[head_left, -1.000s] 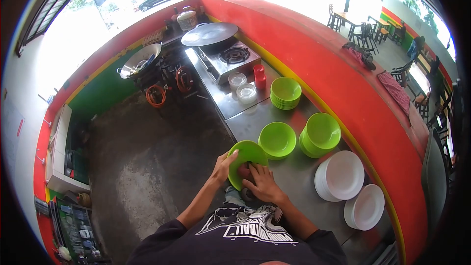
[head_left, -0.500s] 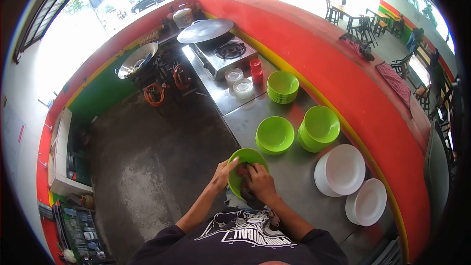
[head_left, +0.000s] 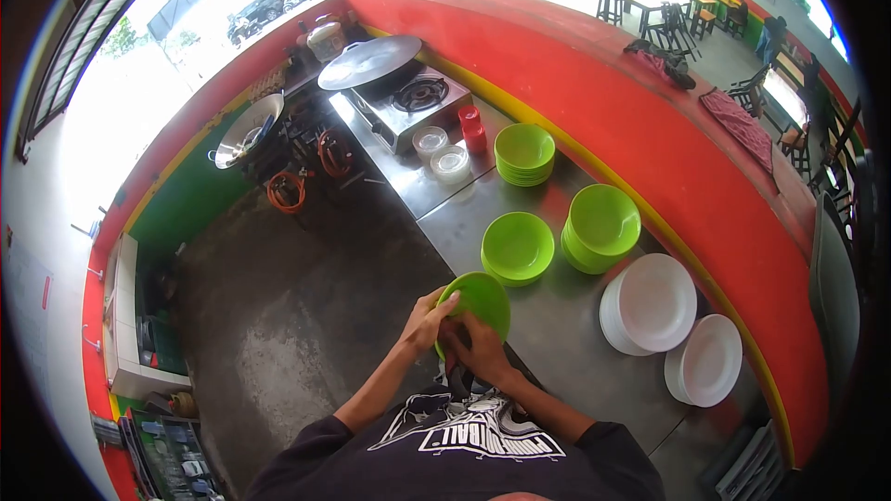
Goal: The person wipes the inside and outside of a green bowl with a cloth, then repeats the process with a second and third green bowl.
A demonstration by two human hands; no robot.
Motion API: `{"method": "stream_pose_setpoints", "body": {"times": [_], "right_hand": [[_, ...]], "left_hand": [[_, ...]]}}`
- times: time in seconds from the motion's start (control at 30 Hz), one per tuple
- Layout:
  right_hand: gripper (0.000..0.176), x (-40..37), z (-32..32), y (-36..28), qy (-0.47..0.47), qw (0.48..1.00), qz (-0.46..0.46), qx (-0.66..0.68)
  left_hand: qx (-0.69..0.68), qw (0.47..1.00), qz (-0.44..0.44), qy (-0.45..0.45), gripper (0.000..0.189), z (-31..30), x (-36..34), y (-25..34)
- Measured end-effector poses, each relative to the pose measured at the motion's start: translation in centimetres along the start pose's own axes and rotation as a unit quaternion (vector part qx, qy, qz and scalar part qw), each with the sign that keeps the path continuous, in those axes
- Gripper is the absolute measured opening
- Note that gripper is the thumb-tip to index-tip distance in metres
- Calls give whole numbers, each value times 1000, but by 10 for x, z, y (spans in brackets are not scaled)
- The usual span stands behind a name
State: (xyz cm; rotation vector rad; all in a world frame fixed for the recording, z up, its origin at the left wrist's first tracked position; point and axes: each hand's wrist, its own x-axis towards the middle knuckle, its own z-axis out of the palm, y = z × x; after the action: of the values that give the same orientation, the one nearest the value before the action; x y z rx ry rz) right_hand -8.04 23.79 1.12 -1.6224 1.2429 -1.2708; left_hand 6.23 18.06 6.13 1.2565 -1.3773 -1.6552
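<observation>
A green bowl (head_left: 485,301) is held tilted in front of my chest, at the near edge of the steel counter. My left hand (head_left: 426,318) grips its left rim, thumb over the inside. Closed on a dark cloth (head_left: 457,373), my right hand (head_left: 479,345) presses against the lower part of the bowl; part of the cloth hangs below the fingers. Just beyond stand a short stack of green bowls (head_left: 517,249), a taller green stack (head_left: 602,225) to its right and another green stack (head_left: 524,153) farther back.
White plates stand in two stacks, a larger one (head_left: 650,304) and a smaller one (head_left: 705,362), at the counter's right. Clear lidded tubs (head_left: 449,164), red containers (head_left: 471,128) and a gas stove (head_left: 408,107) with a big wok lid (head_left: 369,62) are farther back. A red wall (head_left: 557,65) borders the counter.
The green bowl has turned in my hands, tilting more, and my right hand with the cloth has shifted toward its lower rim. The camera view has shifted slightly.
</observation>
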Motion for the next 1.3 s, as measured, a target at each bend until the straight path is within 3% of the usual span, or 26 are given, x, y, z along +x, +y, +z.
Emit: {"method": "stream_pose_setpoints", "body": {"times": [0.07, 0.17, 0.27, 0.37, 0.47, 0.57, 0.7, 0.8, 0.93, 1.0, 1.1, 1.2, 1.3], "right_hand": [[19, 7, 4, 10, 38, 997, -55, -50], [21, 16, 0, 20, 66, 982, -59, -169], [21, 22, -12, 27, 85, 962, -93, -243], [19, 14, -19, 30, 18, 957, -55, -283], [22, 5, -22, 20, -35, 970, -18, -239], [34, -3, -20, 15, -69, 988, -51, -131], [48, -10, -5, 2, -64, 992, -10, -113], [48, -7, -1, -8, -59, 998, -6, 11], [30, 9, 1, 3, -33, 991, 22, 124], [25, 17, 4, 4, 32, 993, -1, 109], [20, 39, -10, 9, 64, 984, -124, -114], [23, 40, -23, 25, 30, 957, -157, -244], [24, 32, -34, 32, -18, 952, -141, -271]], "left_hand": [[-24, 998, -51, -14, 47, 1, -5, 13], [-34, 998, -39, -33, 46, -11, 3, -12], [-23, 1000, -19, 6, 45, -7, -8, -2], [-29, 999, 29, 34, 42, -11, -7, -7], [-16, 997, 45, 59, 40, -13, -6, -9], [-54, 990, 75, 108, 37, -10, 0, -13], [-35, 982, 103, 151, 36, 6, 7, -19], [-66, 983, 82, 151, 36, 11, 12, -30], [-24, 990, 72, 123, 37, 16, 8, -28], [-66, 991, 74, 85, 40, 21, 3, -24], [-100, 990, 54, 81, 42, 21, -5, -20], [-87, 989, 68, 97, 42, 22, -10, -14], [-80, 990, 70, 98, 42, 12, -15, -6]]}}
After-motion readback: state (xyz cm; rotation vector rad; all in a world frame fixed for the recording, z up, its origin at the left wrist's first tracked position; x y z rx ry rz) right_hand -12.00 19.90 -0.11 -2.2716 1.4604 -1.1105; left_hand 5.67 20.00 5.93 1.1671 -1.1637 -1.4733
